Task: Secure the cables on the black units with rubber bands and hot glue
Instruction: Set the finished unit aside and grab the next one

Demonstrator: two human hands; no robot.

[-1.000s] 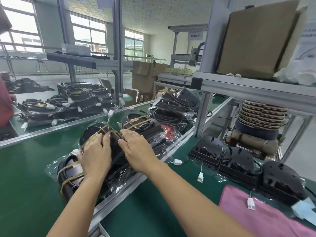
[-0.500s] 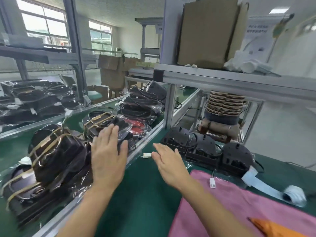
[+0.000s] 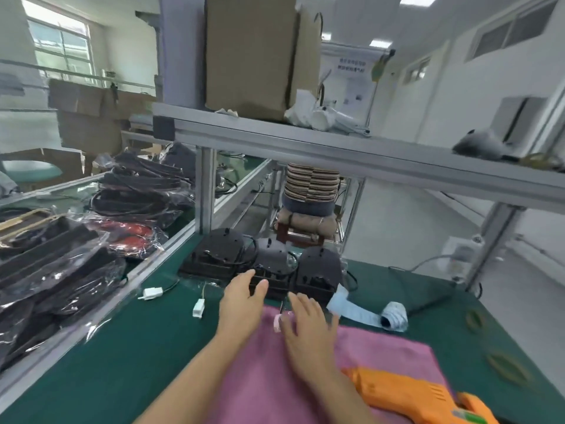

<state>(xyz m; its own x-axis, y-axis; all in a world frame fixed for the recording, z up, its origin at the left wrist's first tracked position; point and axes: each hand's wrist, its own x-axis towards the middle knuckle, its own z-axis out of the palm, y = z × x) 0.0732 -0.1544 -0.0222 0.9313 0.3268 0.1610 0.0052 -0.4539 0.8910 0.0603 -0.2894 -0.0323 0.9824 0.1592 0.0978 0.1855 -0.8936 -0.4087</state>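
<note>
- Three black units (image 3: pixel 269 264) stand in a row at the back of the green bench (image 3: pixel 128 356); no bands show on them, so they are judged still to be done.
- Left hand (image 3: pixel 241 304), fingers straight and spread, reaches to the middle unit; whether it touches is unclear.
- Right hand (image 3: pixel 305 328), fingers straight and relaxed, hovers over the pink cloth (image 3: pixel 382 356), holding nothing.
- Banded units (image 3: pixel 46 240) in plastic wrap lie on the conveyor to the left, judged finished.
- Glue gun (image 3: pixel 406 390) lies on the cloth, unused; rubber bands (image 3: pixel 501 367) lie to the right.
</note>
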